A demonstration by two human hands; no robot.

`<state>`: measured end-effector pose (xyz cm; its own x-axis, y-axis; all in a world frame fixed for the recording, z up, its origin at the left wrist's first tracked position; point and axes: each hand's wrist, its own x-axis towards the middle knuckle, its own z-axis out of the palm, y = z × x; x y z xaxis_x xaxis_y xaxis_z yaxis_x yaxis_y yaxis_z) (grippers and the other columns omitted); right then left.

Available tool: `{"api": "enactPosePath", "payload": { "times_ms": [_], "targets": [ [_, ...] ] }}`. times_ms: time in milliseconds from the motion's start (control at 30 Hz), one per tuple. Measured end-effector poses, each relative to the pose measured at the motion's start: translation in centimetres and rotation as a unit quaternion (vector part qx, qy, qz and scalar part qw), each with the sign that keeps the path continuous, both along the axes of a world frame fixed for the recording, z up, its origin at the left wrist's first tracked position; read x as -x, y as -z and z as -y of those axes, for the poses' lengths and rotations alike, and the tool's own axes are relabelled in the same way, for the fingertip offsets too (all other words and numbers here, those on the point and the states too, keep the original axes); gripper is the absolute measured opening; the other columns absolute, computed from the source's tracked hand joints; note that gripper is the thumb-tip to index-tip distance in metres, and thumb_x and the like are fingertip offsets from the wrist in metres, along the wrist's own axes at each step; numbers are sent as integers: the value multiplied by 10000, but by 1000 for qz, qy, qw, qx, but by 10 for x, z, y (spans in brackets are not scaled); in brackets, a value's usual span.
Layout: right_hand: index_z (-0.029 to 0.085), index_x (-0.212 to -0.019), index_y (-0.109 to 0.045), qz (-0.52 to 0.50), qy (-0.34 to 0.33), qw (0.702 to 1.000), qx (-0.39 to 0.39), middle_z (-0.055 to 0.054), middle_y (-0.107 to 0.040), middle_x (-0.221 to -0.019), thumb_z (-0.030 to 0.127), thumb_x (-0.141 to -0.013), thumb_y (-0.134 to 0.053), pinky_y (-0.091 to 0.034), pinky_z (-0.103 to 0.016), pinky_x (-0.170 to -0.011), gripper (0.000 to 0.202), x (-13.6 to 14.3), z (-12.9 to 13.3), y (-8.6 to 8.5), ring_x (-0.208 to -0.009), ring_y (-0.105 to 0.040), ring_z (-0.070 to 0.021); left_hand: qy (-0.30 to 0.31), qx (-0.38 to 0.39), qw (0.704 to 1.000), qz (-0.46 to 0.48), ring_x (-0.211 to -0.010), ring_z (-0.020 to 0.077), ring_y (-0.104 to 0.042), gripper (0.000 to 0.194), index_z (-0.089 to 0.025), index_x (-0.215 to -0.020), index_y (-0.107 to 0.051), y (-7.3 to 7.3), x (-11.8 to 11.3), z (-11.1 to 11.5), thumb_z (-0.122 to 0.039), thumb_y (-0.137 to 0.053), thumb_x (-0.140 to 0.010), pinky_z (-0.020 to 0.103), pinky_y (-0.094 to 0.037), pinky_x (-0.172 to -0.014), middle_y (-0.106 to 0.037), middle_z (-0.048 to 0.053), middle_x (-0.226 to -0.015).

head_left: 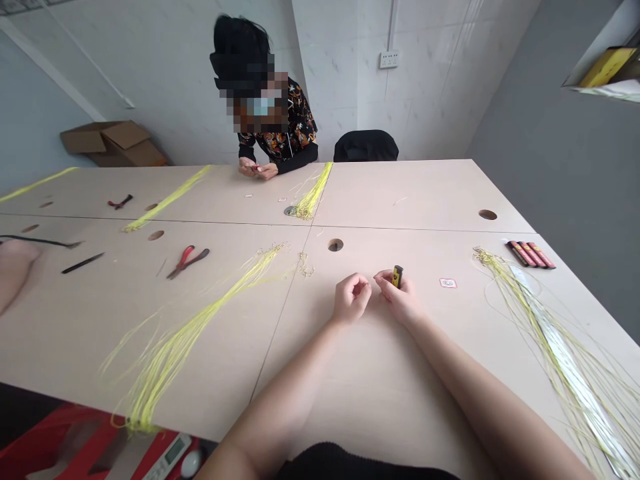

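Note:
My right hand point(400, 299) is closed around a small yellow-and-black lighter point(397, 276), which stands upright out of the fist. Its thumb and forefinger are pinched together towards the left. Just beside it, my left hand point(351, 298) is also closed, fingertips curled in a pinch; whatever is between them is too fine to make out. The two hands are slightly apart above the table. Left of them lies a bundle of yellow cords point(200, 323) with small gold-coloured ends, and a few loose gold pieces point(306, 265) lie nearby.
Another yellow cord bundle point(530, 313) lies at right, near several red-and-black cylinders point(531, 255) and a small label point(448, 283). Red-handled pliers point(187, 261) and a black thin tool point(83, 263) lie left. A co-worker point(275, 127) sits opposite; another person's arm point(15, 270) reaches in at left.

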<state>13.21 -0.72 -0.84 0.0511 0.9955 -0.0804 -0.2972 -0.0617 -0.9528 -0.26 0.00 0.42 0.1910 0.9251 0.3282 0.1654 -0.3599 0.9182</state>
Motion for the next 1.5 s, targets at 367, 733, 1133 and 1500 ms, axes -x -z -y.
{"api": "enactPosePath", "payload": {
  "times_ms": [367, 733, 1133, 1500],
  "targets": [
    [166, -688, -560, 129, -26, 991, -37, 33, -383, -519, 447, -745, -613, -277, -246, -481, 291, 2, 6, -12, -486, -336, -84, 7, 11, 1000, 5, -492, 77, -357, 208, -174, -590, -437, -1, 0, 0, -252, -520, -763, 207, -299, -488, -400, -48, -520],
    [187, -738, -531, 282, 40, 950, -127, -14, -528, -665, 351, -812, -484, -363, -254, -589, 186, 6, 10, -14, -618, -441, -125, -4, -1, 1000, -5, -509, 85, -398, 204, -168, -631, -489, 1, 1, 0, -278, -527, -799, 207, -317, -496, -457, -34, -548],
    [205, -786, -582, 265, 108, 949, -129, 68, -314, -485, 324, -763, -583, -271, -249, -518, 121, 4, 13, -13, -473, -288, -84, -17, 15, 1000, 17, -479, 74, -347, 220, -171, -601, -457, -2, 0, 1, -287, -528, -774, 207, -279, -476, -394, -49, -507],
    [203, -803, -643, 281, 82, 944, -154, 45, -365, -505, 346, -763, -584, -291, -248, -498, 160, 4, 14, -13, -474, -309, -84, -6, 6, 1000, 14, -485, 77, -364, 211, -169, -604, -476, 0, 1, 1, -282, -530, -773, 207, -289, -478, -421, -43, -518]
  ]
}}
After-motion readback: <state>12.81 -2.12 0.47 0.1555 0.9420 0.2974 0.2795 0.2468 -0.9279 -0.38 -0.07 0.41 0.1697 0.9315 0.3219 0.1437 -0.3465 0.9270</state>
